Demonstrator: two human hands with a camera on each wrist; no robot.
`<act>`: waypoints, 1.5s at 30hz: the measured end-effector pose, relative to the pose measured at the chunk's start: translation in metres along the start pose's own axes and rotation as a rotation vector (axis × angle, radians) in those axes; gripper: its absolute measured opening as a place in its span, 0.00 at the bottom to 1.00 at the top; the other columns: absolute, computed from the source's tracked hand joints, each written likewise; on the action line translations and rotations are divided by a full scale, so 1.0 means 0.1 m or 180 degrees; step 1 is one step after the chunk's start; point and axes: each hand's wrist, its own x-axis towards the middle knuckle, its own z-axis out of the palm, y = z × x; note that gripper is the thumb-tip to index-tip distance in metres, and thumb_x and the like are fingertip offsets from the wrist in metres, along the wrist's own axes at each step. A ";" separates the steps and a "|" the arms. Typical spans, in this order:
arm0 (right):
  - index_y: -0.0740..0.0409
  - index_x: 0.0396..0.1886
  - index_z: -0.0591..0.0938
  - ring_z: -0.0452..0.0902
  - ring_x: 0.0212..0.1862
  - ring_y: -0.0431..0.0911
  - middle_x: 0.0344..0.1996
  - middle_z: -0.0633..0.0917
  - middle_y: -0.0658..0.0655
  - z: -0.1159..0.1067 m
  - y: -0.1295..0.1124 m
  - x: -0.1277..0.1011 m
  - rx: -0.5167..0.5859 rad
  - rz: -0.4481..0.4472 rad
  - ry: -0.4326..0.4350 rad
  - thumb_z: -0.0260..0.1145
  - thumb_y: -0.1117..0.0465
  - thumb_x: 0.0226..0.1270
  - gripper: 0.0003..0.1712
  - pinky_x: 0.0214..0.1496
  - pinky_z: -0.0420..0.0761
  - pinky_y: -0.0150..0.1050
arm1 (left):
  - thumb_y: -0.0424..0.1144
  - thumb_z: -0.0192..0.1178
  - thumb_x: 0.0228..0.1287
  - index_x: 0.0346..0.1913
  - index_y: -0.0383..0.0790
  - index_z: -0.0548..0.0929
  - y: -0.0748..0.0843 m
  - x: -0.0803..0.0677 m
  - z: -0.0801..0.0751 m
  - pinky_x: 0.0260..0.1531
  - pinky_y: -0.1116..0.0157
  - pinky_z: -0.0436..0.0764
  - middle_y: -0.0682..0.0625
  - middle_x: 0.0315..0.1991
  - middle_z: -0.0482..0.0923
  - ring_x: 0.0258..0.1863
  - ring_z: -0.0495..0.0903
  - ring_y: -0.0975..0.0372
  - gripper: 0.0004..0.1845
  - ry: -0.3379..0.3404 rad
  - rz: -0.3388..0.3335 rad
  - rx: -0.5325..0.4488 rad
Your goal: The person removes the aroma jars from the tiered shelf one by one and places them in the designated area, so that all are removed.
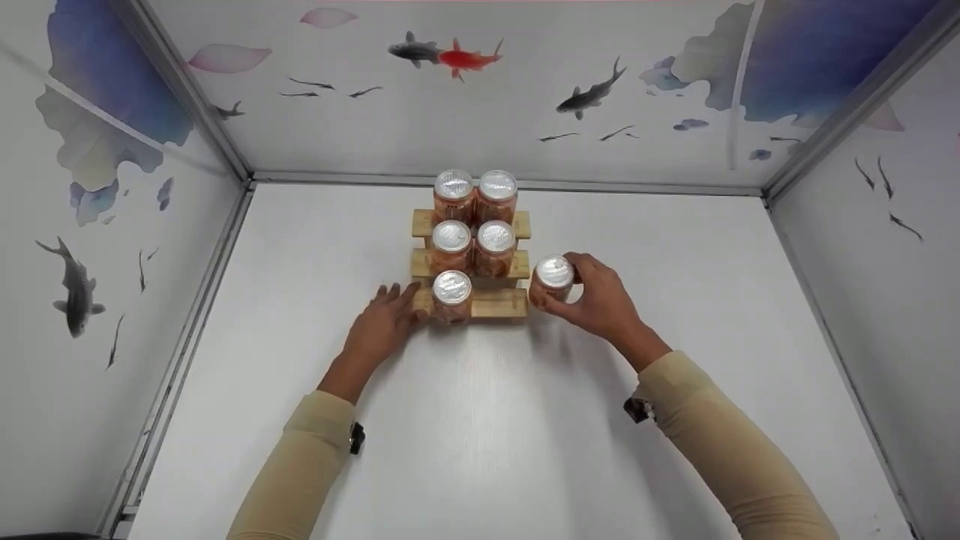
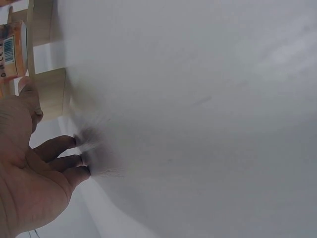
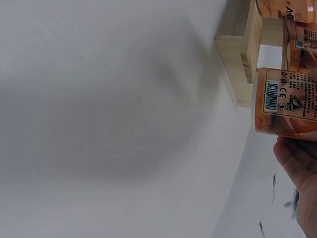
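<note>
My right hand (image 1: 604, 300) holds a silver-topped can (image 1: 553, 274) between thumb and fingers, just right of a stepped wooden rack (image 1: 501, 303). In the right wrist view the can's orange label (image 3: 292, 101) shows a barcode, and the can hides part of the rack. My left hand (image 1: 381, 324) is at the left end of the rack's lowest step, its thumb and index finger on either side of that end. Its other fingers (image 2: 64, 161) reach down by the tabletop. One similar can (image 1: 451, 296) stands on the left of the lowest step.
Two cans (image 1: 451, 238) fill the middle step and two more (image 1: 454, 187) the top step, near the back wall. White panels with painted fish (image 1: 469, 58) enclose the white table (image 1: 480, 450) at the back and both sides.
</note>
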 end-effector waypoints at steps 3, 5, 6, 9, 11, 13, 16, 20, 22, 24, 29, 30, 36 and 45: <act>0.69 0.69 0.79 0.89 0.55 0.61 0.57 0.88 0.68 0.00 0.08 0.02 0.0022 0.0050 0.0038 0.85 0.49 0.64 0.43 0.56 0.92 0.60 | 0.54 0.56 0.88 0.88 0.50 0.66 0.01 0.00 0.00 0.79 0.32 0.69 0.29 0.85 0.62 0.87 0.58 0.33 0.34 0.0015 -0.0005 0.0024; 0.70 0.70 0.78 0.88 0.56 0.62 0.57 0.88 0.68 0.02 0.13 0.03 0.0046 0.0094 0.0043 0.85 0.50 0.65 0.42 0.57 0.91 0.60 | 0.55 0.56 0.87 0.87 0.50 0.66 0.02 0.00 0.00 0.80 0.32 0.69 0.29 0.85 0.63 0.87 0.58 0.33 0.34 0.0034 -0.0008 0.0012; 0.70 0.70 0.78 0.88 0.57 0.62 0.58 0.88 0.68 0.02 0.15 0.03 0.0050 0.0126 0.0035 0.85 0.51 0.65 0.42 0.58 0.91 0.60 | 0.56 0.56 0.87 0.87 0.50 0.66 0.02 0.00 0.01 0.80 0.32 0.68 0.29 0.85 0.63 0.87 0.58 0.33 0.34 0.0039 -0.0015 0.0000; 0.70 0.71 0.76 0.88 0.59 0.62 0.59 0.87 0.69 0.04 0.20 0.03 0.0069 0.0235 -0.0004 0.84 0.52 0.66 0.43 0.60 0.91 0.60 | 0.58 0.55 0.87 0.87 0.50 0.66 0.03 0.00 0.02 0.82 0.33 0.66 0.30 0.85 0.62 0.87 0.57 0.34 0.35 0.0038 -0.0039 -0.0052; 0.70 0.72 0.75 0.87 0.60 0.62 0.60 0.86 0.70 0.05 0.23 0.03 0.0091 0.0291 -0.0005 0.84 0.52 0.67 0.43 0.61 0.91 0.60 | 0.59 0.54 0.87 0.88 0.51 0.66 0.03 0.00 0.02 0.82 0.34 0.65 0.30 0.85 0.62 0.88 0.56 0.34 0.35 0.0029 -0.0070 -0.0077; 0.71 0.73 0.75 0.87 0.61 0.63 0.60 0.86 0.70 0.06 0.26 0.04 0.0111 0.0330 0.0015 0.83 0.53 0.67 0.43 0.61 0.90 0.61 | 0.57 0.54 0.87 0.88 0.51 0.66 0.03 0.00 0.02 0.83 0.35 0.64 0.30 0.85 0.62 0.88 0.56 0.34 0.34 0.0023 -0.0078 -0.0067; 0.71 0.73 0.75 0.87 0.62 0.63 0.61 0.86 0.70 0.08 0.30 0.05 0.0158 0.0393 0.0043 0.83 0.54 0.67 0.43 0.62 0.90 0.61 | 0.56 0.55 0.88 0.88 0.50 0.66 0.02 0.00 0.02 0.83 0.35 0.64 0.30 0.85 0.62 0.88 0.56 0.34 0.34 0.0025 -0.0072 -0.0036; 0.71 0.73 0.74 0.86 0.64 0.63 0.62 0.85 0.70 0.11 0.32 0.06 0.0223 0.0513 0.0004 0.83 0.54 0.68 0.43 0.64 0.90 0.60 | 0.59 0.54 0.87 0.87 0.50 0.66 0.01 0.00 0.03 0.83 0.35 0.64 0.30 0.85 0.62 0.87 0.56 0.34 0.35 0.0006 -0.0064 -0.0017; 0.71 0.74 0.74 0.86 0.65 0.63 0.63 0.85 0.71 0.12 0.32 0.07 0.0241 0.0579 -0.0020 0.83 0.54 0.68 0.44 0.65 0.89 0.60 | 0.60 0.54 0.86 0.87 0.50 0.66 0.01 0.00 0.03 0.83 0.34 0.65 0.29 0.85 0.63 0.87 0.57 0.33 0.36 0.0002 -0.0048 -0.0003; 0.71 0.74 0.74 0.85 0.66 0.62 0.63 0.85 0.71 0.12 0.32 0.08 0.0234 0.0638 -0.0040 0.83 0.53 0.68 0.44 0.66 0.89 0.59 | 0.60 0.54 0.86 0.87 0.50 0.67 0.01 0.00 0.03 0.83 0.34 0.65 0.30 0.84 0.63 0.87 0.58 0.34 0.36 0.0005 -0.0044 0.0008; 0.71 0.75 0.74 0.85 0.67 0.62 0.65 0.85 0.71 0.13 0.33 0.12 0.0245 0.0709 -0.0034 0.82 0.54 0.69 0.44 0.67 0.88 0.59 | 0.59 0.55 0.86 0.87 0.49 0.67 0.02 0.01 0.02 0.82 0.34 0.66 0.29 0.84 0.63 0.87 0.58 0.34 0.36 0.0035 -0.0030 0.0021; 0.71 0.75 0.74 0.85 0.67 0.62 0.65 0.85 0.71 0.13 0.33 0.13 0.0253 0.0713 -0.0035 0.82 0.54 0.69 0.44 0.67 0.88 0.59 | 0.59 0.55 0.86 0.87 0.49 0.67 0.02 0.01 0.02 0.82 0.34 0.65 0.29 0.84 0.63 0.87 0.58 0.33 0.36 0.0044 -0.0024 0.0010; 0.70 0.75 0.74 0.85 0.66 0.62 0.64 0.85 0.70 0.15 0.36 0.15 0.0289 0.0745 -0.0062 0.82 0.55 0.70 0.43 0.67 0.88 0.60 | 0.59 0.55 0.86 0.87 0.47 0.67 0.02 0.02 0.02 0.83 0.34 0.65 0.27 0.84 0.63 0.86 0.58 0.32 0.36 0.0077 0.0012 -0.0022; 0.69 0.76 0.73 0.84 0.67 0.62 0.66 0.84 0.70 0.15 0.35 0.16 0.0324 0.0804 -0.0144 0.82 0.54 0.70 0.43 0.69 0.86 0.61 | 0.54 0.59 0.86 0.87 0.47 0.68 0.03 0.01 0.02 0.83 0.34 0.64 0.28 0.84 0.63 0.87 0.58 0.32 0.35 0.0080 -0.0019 -0.0021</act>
